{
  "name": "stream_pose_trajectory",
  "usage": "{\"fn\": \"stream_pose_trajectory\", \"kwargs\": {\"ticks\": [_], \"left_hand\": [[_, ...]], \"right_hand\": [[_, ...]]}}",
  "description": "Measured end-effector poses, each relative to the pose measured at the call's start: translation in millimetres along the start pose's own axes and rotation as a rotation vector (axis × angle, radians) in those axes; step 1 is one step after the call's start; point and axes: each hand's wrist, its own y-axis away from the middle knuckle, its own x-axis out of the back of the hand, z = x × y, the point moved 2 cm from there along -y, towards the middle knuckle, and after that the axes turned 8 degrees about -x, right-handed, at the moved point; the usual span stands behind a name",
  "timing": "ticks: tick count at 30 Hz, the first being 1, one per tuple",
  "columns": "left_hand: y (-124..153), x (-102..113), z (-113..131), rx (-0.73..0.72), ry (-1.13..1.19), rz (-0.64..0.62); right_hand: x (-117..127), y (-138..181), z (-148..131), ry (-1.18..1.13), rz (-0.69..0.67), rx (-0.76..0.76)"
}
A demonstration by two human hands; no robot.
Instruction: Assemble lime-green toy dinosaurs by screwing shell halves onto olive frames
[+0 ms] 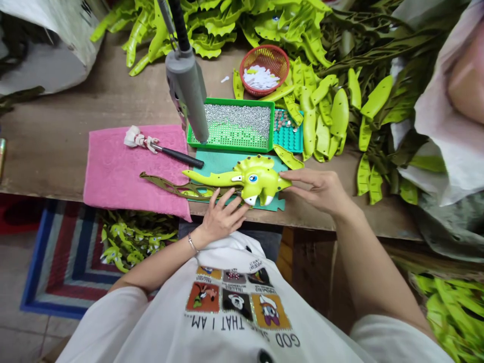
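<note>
A lime-green plastic dinosaur head toy (260, 184) with a blue eye and a long narrow green part lies on a teal mat (215, 164). Beneath it, an olive-brown blade-shaped piece (166, 186) sticks out leftward. My right hand (321, 189) pinches the pointed right tip of the toy between thumb and fingers. Resting along the toy's near edge, my left hand (225, 217) has its fingers spread and stretched out. Above the mat hangs a grey power screwdriver (187, 93), apart from both hands.
Silver screws fill part of a green tray (230, 101), beside a teal tray (289, 141) of small round pieces. A red basket (264, 55) holds white pieces. A black-handled tool (179, 155) lies across a pink towel (132, 176). Lime-green parts (310, 121) pile up rightward and behind.
</note>
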Motion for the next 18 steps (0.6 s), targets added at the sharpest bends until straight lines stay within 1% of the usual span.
{"fn": "stream_pose_trajectory", "kwargs": {"ticks": [4, 6, 8, 9, 11, 12, 14, 16, 18], "left_hand": [[3, 7, 0, -0.032, -0.015, 0.040], [8, 12, -2, -0.060, 0.005, 0.070], [12, 18, -5, -0.082, 0.012, 0.125], [13, 21, -8, -0.073, -0.008, 0.155], [11, 27, -15, -0.004, -0.097, 0.192], [8, 29, -19, 0.043, -0.142, 0.188], [1, 31, -27, 0.122, -0.185, 0.142], [-6, 31, -34, 0.147, -0.154, 0.091], [-10, 30, -38, 0.139, -0.095, 0.063]], "right_hand": [[3, -7, -3, -0.115, 0.000, 0.049], [-1, -11, -4, -0.148, -0.034, 0.070], [-6, -15, -2, -0.167, -0.075, 0.069], [-9, -16, -1, -0.173, -0.091, 0.061], [-12, -18, 2, -0.180, -0.109, 0.042], [-13, -18, 4, -0.183, -0.113, 0.032], [-14, -18, 7, -0.191, -0.117, 0.022], [-14, -17, 9, -0.197, -0.111, 0.022], [-15, -16, 10, -0.202, -0.104, 0.027]]}}
